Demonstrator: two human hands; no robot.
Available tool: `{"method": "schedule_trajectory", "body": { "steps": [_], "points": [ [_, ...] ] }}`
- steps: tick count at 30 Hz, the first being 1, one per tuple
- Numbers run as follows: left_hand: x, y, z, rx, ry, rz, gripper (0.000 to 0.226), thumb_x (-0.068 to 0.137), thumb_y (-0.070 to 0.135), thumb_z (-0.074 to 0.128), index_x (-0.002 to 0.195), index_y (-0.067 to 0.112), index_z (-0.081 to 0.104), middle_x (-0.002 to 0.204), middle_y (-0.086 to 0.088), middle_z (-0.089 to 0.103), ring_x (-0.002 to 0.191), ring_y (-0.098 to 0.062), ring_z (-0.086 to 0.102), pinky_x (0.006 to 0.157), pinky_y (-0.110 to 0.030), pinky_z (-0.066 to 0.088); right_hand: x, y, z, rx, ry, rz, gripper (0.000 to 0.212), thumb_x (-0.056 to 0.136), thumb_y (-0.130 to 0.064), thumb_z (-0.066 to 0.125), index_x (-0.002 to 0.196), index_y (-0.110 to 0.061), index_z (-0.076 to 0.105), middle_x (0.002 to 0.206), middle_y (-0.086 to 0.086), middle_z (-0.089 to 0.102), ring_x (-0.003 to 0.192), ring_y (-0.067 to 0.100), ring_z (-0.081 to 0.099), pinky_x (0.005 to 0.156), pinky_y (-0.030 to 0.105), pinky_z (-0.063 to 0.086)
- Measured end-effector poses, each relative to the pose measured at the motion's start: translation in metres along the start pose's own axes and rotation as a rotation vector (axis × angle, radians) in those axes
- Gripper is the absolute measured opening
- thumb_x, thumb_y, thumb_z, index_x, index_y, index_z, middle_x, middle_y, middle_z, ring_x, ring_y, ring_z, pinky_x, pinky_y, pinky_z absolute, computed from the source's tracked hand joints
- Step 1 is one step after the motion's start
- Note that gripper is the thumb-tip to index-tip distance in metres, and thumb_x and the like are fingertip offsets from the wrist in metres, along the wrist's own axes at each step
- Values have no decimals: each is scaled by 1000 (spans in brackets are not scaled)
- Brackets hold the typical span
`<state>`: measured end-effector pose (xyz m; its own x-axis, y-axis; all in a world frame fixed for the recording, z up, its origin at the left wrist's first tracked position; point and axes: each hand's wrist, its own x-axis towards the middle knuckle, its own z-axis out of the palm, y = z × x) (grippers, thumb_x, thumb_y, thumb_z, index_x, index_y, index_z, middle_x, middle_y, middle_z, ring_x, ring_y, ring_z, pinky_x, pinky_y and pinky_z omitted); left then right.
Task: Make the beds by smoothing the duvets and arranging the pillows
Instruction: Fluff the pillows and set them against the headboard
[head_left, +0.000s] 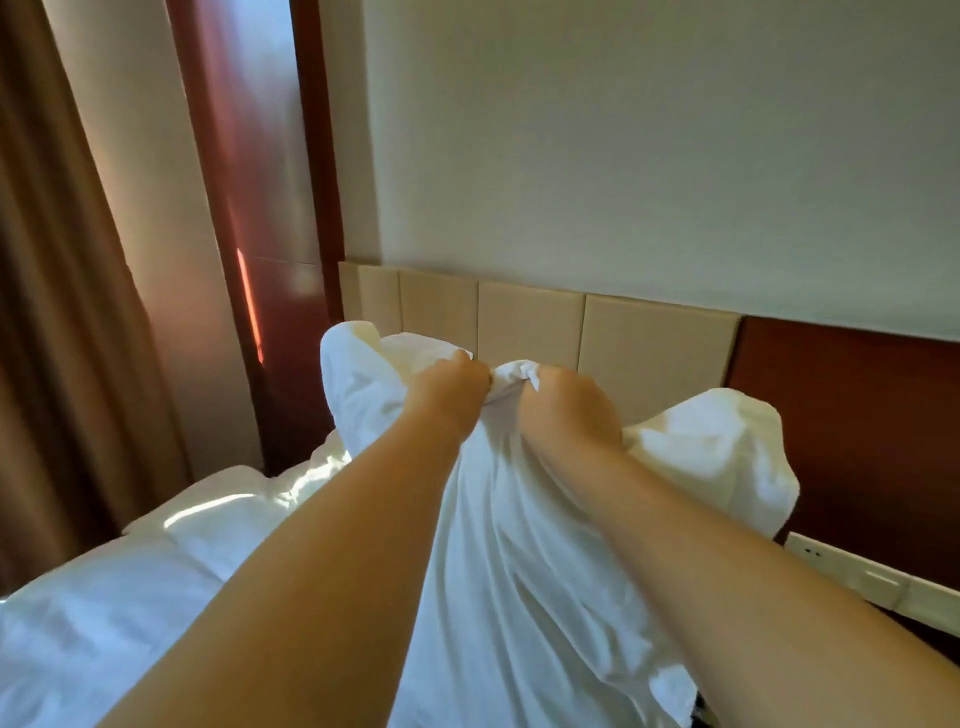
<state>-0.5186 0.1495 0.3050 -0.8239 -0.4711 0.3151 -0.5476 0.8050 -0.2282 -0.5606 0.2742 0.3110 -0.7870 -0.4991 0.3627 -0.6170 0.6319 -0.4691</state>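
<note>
A white pillow (509, 519) is held up in front of me, above the bed. My left hand (449, 395) and my right hand (569, 405) are side by side, both clenched on the bunched top edge of its case. The two upper corners flop outward, one to the left and one to the right, and the case hangs down between my forearms. Below left lies the white duvet (130, 597) on the bed, rumpled and lit by sunlight.
A beige padded headboard (649, 343) runs along the wall behind the pillow, with a dark red wood panel (857, 441) to its right. A white socket strip (852, 571) sits at lower right. Brown curtains (62, 312) hang at the left.
</note>
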Motion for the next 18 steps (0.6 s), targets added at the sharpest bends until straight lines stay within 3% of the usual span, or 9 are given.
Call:
{"method": "schedule_trajectory", "body": {
  "steps": [3, 9, 13, 18],
  "points": [
    [50, -3, -17, -75, 126, 63, 30, 91, -3, 51, 120, 3, 55, 117, -15, 50, 104, -37, 60, 73, -37, 41, 46, -5, -9, -34, 130, 32, 37, 99, -24, 32, 123, -18, 60, 124, 10, 62, 113, 34, 57, 88, 36, 43],
    [116, -15, -48, -112, 339, 102, 31, 90, -8, 47, 120, 0, 50, 119, -18, 48, 102, -42, 60, 72, -43, 44, 106, -22, -32, -94, 341, -13, 34, 98, -25, 33, 114, -15, 62, 114, 11, 66, 105, 35, 60, 81, 37, 43],
    [131, -33, -43, -124, 379, 102, 29, 89, -9, 48, 116, 0, 50, 115, -17, 49, 98, -39, 61, 66, -38, 37, 120, -35, -22, -109, 345, -59, 35, 98, -25, 32, 117, -18, 61, 115, 10, 66, 106, 34, 60, 82, 37, 44],
    [141, -57, -8, -107, 324, 91, 29, 91, -8, 45, 119, 0, 50, 117, -17, 49, 98, -38, 62, 67, -40, 41, 137, -36, 16, -145, 261, -117, 35, 99, -27, 33, 117, -15, 61, 115, 13, 66, 106, 35, 60, 82, 36, 43]
  ]
}}
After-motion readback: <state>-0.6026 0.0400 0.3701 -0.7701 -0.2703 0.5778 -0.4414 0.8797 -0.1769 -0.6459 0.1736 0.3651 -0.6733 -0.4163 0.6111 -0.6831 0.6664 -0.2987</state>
